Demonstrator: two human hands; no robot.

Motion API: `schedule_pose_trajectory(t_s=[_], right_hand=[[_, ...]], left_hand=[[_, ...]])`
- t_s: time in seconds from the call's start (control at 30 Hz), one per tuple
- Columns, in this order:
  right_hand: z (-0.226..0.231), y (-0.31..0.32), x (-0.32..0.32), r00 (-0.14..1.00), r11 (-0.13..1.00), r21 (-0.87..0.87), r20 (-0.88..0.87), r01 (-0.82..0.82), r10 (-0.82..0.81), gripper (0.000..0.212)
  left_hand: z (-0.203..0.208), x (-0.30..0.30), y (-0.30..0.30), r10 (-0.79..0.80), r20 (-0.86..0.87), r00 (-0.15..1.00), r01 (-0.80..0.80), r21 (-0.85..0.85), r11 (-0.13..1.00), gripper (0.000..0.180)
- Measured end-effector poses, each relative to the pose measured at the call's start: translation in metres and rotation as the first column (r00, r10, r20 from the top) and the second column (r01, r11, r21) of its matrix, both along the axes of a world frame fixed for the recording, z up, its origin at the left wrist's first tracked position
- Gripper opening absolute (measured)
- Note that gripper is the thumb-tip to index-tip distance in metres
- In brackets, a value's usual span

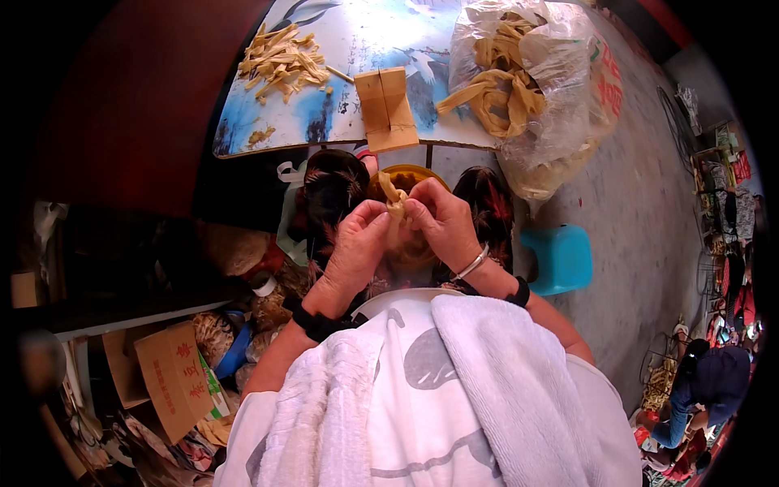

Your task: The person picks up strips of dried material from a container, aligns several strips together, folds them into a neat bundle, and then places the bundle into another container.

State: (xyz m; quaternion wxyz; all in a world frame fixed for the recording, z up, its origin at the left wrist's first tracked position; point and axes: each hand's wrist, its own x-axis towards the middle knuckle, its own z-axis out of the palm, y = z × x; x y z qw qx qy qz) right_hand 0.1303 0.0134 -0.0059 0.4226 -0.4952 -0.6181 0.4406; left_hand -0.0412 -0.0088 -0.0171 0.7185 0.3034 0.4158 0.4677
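Note:
In front of my body, my left hand [355, 245] and my right hand [449, 223] pinch a soft, tan, folded strip [392, 190] between thumbs and fingers. Its upper end sticks up past my fingertips. A yellow bowl [423, 171] with brownish contents sits below my hands, between my knees, partly hidden by them. Beyond it, a small wooden stand [385, 101] made of two boards rests at the near edge of the table [341, 123]. At the table's far left lies a pile of short tan pieces [286, 63].
A clear plastic bag [568, 85] holding long tan strips [507, 105] hangs over the table's right edge. A turquoise stool [565, 260] stands on the floor at right. Cardboard boxes [174, 381] and clutter fill the lower left. Another person [714, 381] bends at far right.

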Motion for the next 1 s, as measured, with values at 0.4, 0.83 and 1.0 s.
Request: schedule_pose_trajectory(t_s=[0.4,0.83,1.0], right_hand=[[-0.015,0.009,0.01,0.817,0.839,-0.37,-0.558,-0.4,0.143,0.025],[-0.007,0.003,0.009,0.803,0.769,-0.398,-0.546,-0.5,0.239,0.014],[0.0,0.005,0.012,0.865,0.823,-0.431,-0.483,-0.371,0.138,0.017]], left_hand=[[0.024,0.004,-0.009,-0.08,-0.04,0.996,0.077,-0.06,0.995,0.016],[0.011,0.0,-0.013,-0.037,-0.456,0.889,0.085,0.084,0.993,0.018],[0.011,-0.012,-0.023,-0.079,-0.376,0.923,0.116,0.075,0.99,0.013]])
